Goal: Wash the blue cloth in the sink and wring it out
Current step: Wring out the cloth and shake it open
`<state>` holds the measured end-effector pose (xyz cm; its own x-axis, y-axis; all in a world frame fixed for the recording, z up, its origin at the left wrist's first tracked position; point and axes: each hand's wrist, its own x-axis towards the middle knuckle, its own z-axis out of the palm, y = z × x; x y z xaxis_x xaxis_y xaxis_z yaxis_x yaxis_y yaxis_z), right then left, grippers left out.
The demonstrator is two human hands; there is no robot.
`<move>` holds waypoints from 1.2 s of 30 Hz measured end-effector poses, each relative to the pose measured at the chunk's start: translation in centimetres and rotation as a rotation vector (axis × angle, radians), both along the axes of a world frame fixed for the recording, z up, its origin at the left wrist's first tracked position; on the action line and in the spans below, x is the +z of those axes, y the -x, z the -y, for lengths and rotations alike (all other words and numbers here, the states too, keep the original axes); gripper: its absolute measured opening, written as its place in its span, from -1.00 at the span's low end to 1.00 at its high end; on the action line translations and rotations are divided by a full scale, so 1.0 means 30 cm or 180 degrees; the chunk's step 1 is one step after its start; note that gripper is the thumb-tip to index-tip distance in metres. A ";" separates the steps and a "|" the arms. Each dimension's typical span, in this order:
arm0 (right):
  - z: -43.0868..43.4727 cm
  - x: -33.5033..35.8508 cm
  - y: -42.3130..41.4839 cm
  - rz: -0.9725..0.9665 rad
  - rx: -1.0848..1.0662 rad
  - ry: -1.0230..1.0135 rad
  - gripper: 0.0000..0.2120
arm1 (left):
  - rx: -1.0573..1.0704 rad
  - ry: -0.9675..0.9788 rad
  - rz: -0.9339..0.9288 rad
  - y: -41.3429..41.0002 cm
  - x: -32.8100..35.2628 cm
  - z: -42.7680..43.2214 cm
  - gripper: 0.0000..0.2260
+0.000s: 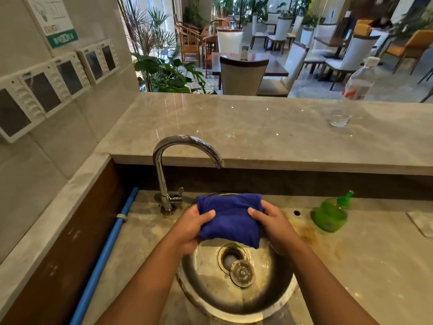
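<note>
1. Over on the left, the tap [164, 174] rises from the worktop [145, 231] and arches rightward, its spout ending above and a little behind the far edge of the blue cloth [228, 219]. I see no water running from it, and its small lever sits at the base, nearer my left hand than my right.
2. My left hand [193, 227] is closed on the left end of the cloth, thumb lying across the top, fingers curled beneath.
3. Between my hands, the cloth is folded into a thick pad held in the air above the round sink [236, 299], over its far half. Its long axis runs left to right, from one hand to the other, which is the lie I would want for twisting the ends opposite ways.
4. My right hand [269, 221] clamps the right end the same way, thumb on top.
5. Below, the drain [232, 256] is open, with its strainer [242, 273] lying tipped beside it.
6. I cannot tell whether the cloth is wet yet.
</note>
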<state>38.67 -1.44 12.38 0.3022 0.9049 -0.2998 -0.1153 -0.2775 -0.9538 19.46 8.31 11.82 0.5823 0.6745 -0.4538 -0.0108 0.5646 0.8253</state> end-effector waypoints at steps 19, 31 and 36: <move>-0.058 0.108 -0.076 -0.2058 0.0453 -0.0789 -0.80 | -0.0162 0.0117 0.1012 0.065 0.126 -0.083 -0.66; -0.049 0.043 -0.049 0.0143 0.0475 -0.0590 -0.65 | -0.0321 -0.0760 -0.0044 -0.002 0.108 -0.067 -0.89; -0.013 0.023 -0.062 0.0025 0.0506 -0.0220 -0.55 | -0.0727 -0.1542 -0.0764 -0.003 0.154 -0.091 -0.71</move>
